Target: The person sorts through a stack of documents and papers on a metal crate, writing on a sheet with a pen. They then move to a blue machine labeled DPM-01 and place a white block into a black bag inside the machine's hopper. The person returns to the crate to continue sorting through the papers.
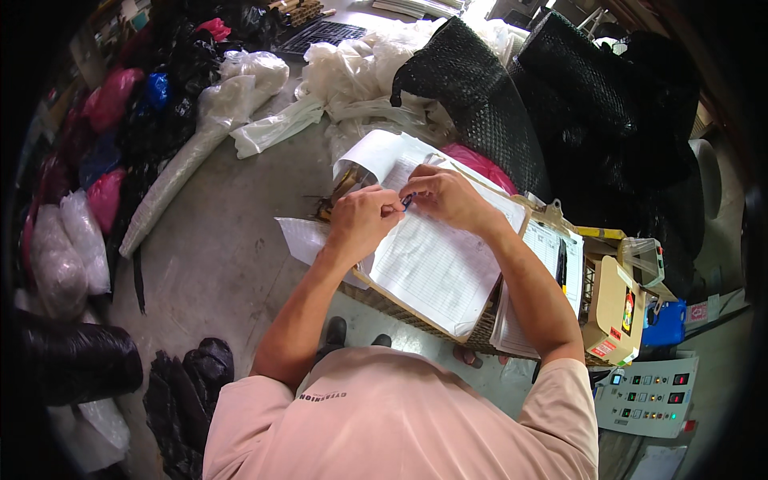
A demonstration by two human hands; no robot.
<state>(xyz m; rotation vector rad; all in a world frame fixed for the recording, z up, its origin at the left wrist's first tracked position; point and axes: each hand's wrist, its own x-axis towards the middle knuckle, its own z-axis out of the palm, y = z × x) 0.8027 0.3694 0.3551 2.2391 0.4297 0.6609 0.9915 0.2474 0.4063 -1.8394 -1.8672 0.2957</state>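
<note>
My left hand point(364, 220) and my right hand point(456, 198) meet over a stack of ruled white sheets point(436, 268). Between their fingertips is a small dark blue thing point(407, 201), too small and too covered to name. Both hands have their fingers pinched together around it. The sheets lie on a brown board, and the top page point(376, 150) curls up at its far left corner. Under my left wrist, a loose sheet point(302, 238) sticks out to the left.
Right of the sheets are a clipboard with papers point(544, 240), a pen point(562, 264) and a cardboard box point(612, 316). A control panel point(648, 392) stands lower right. Black mesh rolls point(472, 88) and white plastic bundles point(352, 68) lie beyond; a long wrapped roll point(172, 184) is left.
</note>
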